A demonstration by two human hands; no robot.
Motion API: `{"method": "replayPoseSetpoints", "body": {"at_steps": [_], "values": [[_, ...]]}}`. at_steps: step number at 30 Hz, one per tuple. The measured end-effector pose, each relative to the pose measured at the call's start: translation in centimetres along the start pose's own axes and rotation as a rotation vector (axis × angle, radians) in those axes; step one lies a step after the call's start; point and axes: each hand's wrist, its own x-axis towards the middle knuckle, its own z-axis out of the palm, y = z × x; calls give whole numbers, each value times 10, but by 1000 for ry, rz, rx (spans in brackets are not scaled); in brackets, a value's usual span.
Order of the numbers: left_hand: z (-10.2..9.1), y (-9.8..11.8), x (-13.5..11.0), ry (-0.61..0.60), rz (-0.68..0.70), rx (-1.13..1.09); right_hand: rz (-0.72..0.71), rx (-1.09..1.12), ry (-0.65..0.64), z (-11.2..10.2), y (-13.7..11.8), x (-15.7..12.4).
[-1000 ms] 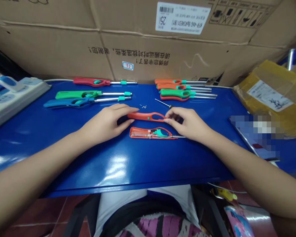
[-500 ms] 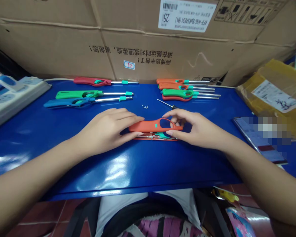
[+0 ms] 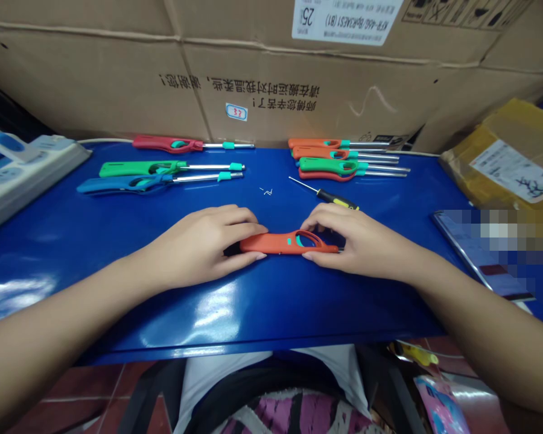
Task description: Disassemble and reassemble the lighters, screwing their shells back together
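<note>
An orange gas lighter (image 3: 278,242) lies lengthwise on the blue table, its upper shell half resting over the lower half. Bits of the turquoise trigger show in its finger loop. Its left end is pinched between thumb and fingers of my left hand (image 3: 203,244). At the loop end, my right hand (image 3: 350,244) grips it with thumb in front and fingers behind; that palm hides most of the metal tube. Just beyond my right fingers is a screwdriver (image 3: 332,198) with a black and yellow handle. Several tiny metal pins (image 3: 266,191) lie behind the lighter.
At the back left lie red (image 3: 163,143), green (image 3: 140,169) and blue (image 3: 127,184) lighters; several more (image 3: 328,164) are stacked back right. A power strip (image 3: 31,175) stands left. A phone-like device (image 3: 461,241) and a taped parcel (image 3: 502,175) sit right. A large carton (image 3: 117,78) walls the back.
The orange upper shell half has come down over the lower half, covering the inner parts that showed before. Both hands moved slightly toward me with it, and more of the screwdriver handle shows.
</note>
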Motion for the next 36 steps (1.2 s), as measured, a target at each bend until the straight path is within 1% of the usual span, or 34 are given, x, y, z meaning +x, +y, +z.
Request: {"method": "replayPoseSetpoints", "body": {"at_steps": [4,9,23,27,32,36], "values": [[4,0,-2,-10,-43,-91,11,-15,-4,2,1,1],[6,0,-2,-7,-50,-151,6,-38,-1,2,2,2],[-1,4,-1,0,-74,-172,-15,-34,14,7,2,0],[0,3,-1,-18,-84,-177,-26,-32,4,7,2,0],[1,3,0,-25,-109,-218,-23,9,5,8,3,0],[1,4,0,-18,-154,-244,10,93,8,10,2,1]]}}
